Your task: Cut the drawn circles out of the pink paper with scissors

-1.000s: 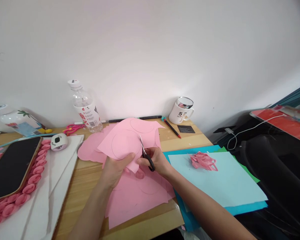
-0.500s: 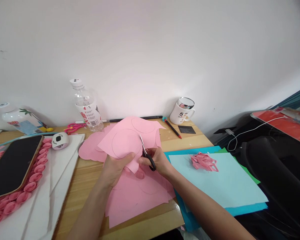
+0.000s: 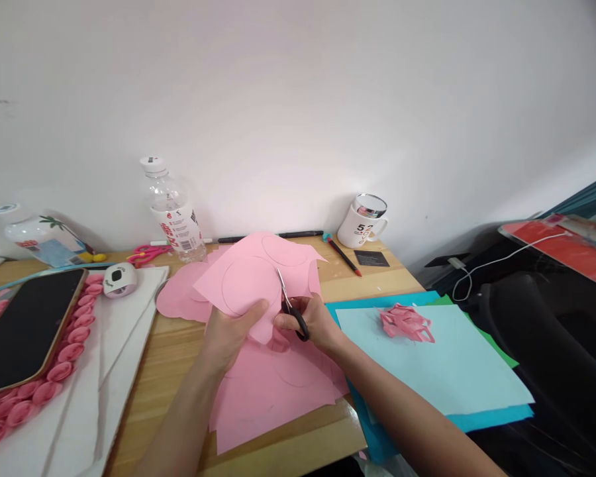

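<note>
My left hand (image 3: 232, 334) pinches a sheet of pink paper (image 3: 251, 285) near its lower edge, thumb on top and the other fingers hidden beneath. Circles are drawn on the sheet in thin outline. My right hand (image 3: 312, 321) is closed around the black handles of a pair of scissors (image 3: 295, 311). Their blades lie along the right side of a drawn circle, with the paper at them. Below both hands rest more pink sheets (image 3: 273, 414), one marked with a curved line. Cut pink rounds (image 3: 181, 291) lie to the left, partly under the held sheet.
A clear bottle (image 3: 177, 218) and a white mug (image 3: 361, 222) stand by the wall. Pink scraps (image 3: 406, 322) sit on light blue paper (image 3: 427, 371) at right. A phone (image 3: 27, 328) lies on pink paper rolls (image 3: 44, 392) at left. A black chair (image 3: 541, 358) stands beyond the table.
Almost nothing differs. The scissors and my right hand have shifted very slightly at the circle's edge, and the held sheet stays in nearly the same place.
</note>
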`<state>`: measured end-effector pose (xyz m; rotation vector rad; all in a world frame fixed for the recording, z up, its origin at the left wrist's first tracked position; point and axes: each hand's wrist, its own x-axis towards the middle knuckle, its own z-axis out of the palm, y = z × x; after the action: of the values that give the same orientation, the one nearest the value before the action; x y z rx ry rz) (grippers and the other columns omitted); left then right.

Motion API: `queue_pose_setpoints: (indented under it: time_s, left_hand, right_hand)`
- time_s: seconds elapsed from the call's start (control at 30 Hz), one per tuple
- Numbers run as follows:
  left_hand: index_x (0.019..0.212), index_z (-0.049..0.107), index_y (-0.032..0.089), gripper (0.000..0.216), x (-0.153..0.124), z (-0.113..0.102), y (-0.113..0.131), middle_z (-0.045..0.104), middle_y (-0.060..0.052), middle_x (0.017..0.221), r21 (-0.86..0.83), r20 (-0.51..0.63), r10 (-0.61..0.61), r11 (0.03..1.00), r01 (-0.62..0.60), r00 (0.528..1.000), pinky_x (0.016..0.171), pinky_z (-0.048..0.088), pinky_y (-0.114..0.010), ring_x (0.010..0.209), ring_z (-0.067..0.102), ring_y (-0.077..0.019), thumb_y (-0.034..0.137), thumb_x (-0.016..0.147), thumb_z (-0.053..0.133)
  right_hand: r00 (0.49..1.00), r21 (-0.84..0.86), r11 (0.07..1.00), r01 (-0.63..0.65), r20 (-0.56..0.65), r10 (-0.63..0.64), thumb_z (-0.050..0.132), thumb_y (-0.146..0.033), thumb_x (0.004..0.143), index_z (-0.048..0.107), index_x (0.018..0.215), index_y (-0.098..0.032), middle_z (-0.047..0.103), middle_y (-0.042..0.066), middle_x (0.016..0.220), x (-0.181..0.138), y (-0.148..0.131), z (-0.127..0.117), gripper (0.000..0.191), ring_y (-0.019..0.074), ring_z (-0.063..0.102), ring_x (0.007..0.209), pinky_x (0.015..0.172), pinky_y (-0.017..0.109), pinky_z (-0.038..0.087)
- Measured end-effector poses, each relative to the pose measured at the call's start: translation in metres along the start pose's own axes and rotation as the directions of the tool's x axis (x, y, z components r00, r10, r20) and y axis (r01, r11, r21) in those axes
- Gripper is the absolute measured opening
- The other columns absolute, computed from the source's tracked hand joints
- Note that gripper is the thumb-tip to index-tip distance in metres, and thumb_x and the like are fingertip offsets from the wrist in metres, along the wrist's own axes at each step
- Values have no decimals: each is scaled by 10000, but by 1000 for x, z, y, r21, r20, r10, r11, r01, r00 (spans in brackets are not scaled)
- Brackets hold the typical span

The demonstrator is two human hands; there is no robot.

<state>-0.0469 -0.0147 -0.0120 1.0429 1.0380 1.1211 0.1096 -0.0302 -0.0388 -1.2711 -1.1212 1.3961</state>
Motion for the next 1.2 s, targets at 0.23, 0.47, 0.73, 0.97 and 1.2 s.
queue_pose_setpoints:
  time_s: [0.23, 0.47, 0.73, 0.97, 1.2]
  left_hand:
    - [1138, 590, 138, 571, -1, 1, 4, 675, -127, 1041, 52, 52, 22, 998, -25, 998, 885, 474, -440, 1032, 594, -306, 327, 624, 753]
    - [1165, 575, 148, 556, 0, 0, 0, 657, -123, 1095, 51, 68, 51, 997, -54, 996, 930, 449, -458, 1045, 585, -289, 305, 656, 732]
    - [1152, 584, 146, 555, -1, 1, 2, 662, -125, 1086, 53, 63, 30, 998, -34, 998, 913, 460, -483, 1022, 598, -302, 311, 645, 735]
    - [1166, 573, 140, 563, -1, 1, 2, 663, -136, 1081, 53, 63, 22, 998, -26, 998, 902, 468, -488, 1032, 595, -313, 303, 650, 731]
    - [1148, 583, 146, 534, -1, 0, 1, 683, -122, 1035, 40, 66, 31, 999, -34, 997, 914, 463, -485, 1040, 598, -306, 286, 654, 730]
  right_hand:
    - [987, 135, 983, 126, 84, -138, 827, -297, 507, 618, 779, -166, 586, -10, 652, -3, -5, 1, 368, 133, 528, 594, 550, 241, 425]
    - [988, 68, 989, 134, 68, -139, 804, -469, 507, 620, 891, -168, 638, 33, 711, -1, -1, 1, 521, 186, 595, 672, 536, 254, 447]
    - [994, -22, 994, 105, 36, -105, 780, -483, 539, 634, 834, -143, 628, 29, 643, -3, -4, 2, 472, 179, 581, 621, 506, 248, 432]
    - [991, 12, 993, 115, 62, -115, 768, -476, 565, 648, 861, -142, 644, 39, 690, -4, -6, 2, 462, 169, 572, 611, 493, 242, 417]
    - [988, 59, 990, 128, 81, -132, 788, -445, 548, 639, 945, -137, 651, 47, 749, -3, -5, 2, 525, 173, 572, 640, 534, 248, 432]
